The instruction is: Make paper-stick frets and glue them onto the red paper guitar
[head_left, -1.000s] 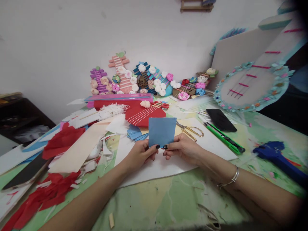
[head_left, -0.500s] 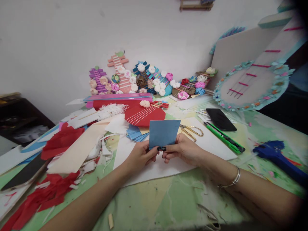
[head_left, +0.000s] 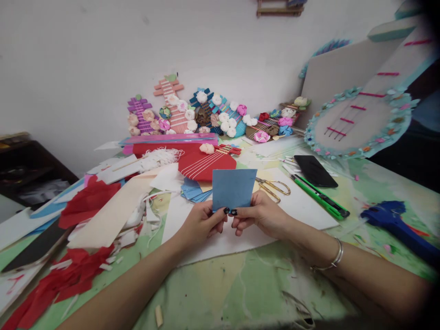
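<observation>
A rectangular piece of blue paper [head_left: 234,189] stands upright between my hands, pinched along its bottom edge. My left hand [head_left: 205,219] grips its lower left corner, thumb in front. At the lower right, my right hand [head_left: 261,213] holds it the same way, the two thumb tips almost meeting. Under my hands lies a large white sheet [head_left: 295,215]. Behind the left part of the held piece is a fan of blue paper pieces [head_left: 193,191]. Gold-handled scissors [head_left: 275,187] rest just right of it, their blades partly hidden.
A red paper lute [head_left: 206,165] with white strings lies behind. On the right are a green utility knife [head_left: 319,197], a black phone [head_left: 315,170] and a blue glue gun [head_left: 395,224]. Red crepe paper [head_left: 85,201] and scraps cover the left. Decorated small instruments [head_left: 202,112] line the wall.
The blue paper has risen very slightly, and my thumbs have moved a little apart. Both hands keep their pinch on it.
</observation>
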Motion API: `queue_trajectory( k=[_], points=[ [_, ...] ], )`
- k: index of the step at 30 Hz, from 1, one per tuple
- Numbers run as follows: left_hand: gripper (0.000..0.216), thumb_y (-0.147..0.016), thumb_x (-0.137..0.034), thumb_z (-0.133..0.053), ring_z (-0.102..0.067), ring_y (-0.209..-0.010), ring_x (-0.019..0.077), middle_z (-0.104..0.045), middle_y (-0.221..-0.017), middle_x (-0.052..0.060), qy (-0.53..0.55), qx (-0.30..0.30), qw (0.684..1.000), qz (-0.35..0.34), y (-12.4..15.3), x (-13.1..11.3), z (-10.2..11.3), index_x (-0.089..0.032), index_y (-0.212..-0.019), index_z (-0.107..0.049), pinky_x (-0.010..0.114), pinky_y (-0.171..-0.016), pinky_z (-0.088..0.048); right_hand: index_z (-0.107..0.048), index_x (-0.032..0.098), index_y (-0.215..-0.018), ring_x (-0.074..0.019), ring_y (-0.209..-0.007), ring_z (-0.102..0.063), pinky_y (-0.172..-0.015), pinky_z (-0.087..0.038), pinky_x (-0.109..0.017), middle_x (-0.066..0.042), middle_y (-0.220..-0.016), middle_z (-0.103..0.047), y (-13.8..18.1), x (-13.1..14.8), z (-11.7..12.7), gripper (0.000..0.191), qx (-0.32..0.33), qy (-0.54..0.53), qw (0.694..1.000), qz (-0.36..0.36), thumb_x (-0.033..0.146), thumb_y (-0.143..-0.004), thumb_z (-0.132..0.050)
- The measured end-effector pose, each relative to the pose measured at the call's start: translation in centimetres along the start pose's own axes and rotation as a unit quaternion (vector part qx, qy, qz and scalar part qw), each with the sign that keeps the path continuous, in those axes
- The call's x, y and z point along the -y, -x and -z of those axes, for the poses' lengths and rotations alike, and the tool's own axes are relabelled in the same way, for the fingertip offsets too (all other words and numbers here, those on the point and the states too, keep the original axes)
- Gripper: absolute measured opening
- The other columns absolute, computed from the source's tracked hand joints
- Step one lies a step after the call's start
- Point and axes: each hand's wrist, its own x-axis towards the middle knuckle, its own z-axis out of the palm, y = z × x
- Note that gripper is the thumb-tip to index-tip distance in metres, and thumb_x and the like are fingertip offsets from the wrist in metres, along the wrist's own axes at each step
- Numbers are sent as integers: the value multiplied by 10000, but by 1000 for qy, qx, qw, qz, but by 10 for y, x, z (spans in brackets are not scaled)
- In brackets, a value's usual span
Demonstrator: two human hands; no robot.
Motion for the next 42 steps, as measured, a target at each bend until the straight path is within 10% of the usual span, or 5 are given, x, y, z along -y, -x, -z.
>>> queue_trajectory(
  k=[27, 35, 42],
  points=[
    [349, -792, -354, -515, -310, -320, 34, -446, -379, -55, 3, 2, 1000, -5, -1, -5, 2, -144, -515, -480, 171, -353, -247, -665, 20, -658, -163, -498, -655, -475, -500, -161, -127, -563, -669, -6, 0, 5, 94, 12, -75, 994, -74, 96, -610, -636],
    [298, -776, -346, -534, -321, -317, 26, -491, -414, -48, 18, -13, 1000, -4, -2, -3, 6, -139, -566, -487, 162, -342, -244, -676, 29, -817, -178, -660, -684, -662, -530, -235, -134, -761, -700, -3, 2, 10, 220, 83, -53, 993, -62, 207, -687, -676],
    [266, -760, -352, -552, -319, -284, 20, -493, -406, -50, 67, -39, 997, 7, -6, 2, 10, -131, -619, -511, 154, -305, -219, -652, 72, -722, -88, -376, -536, -354, -355, -170, -81, -576, -666, -5, 3, 18, 212, 72, 37, 996, -27, 242, -731, -527]
  ],
)
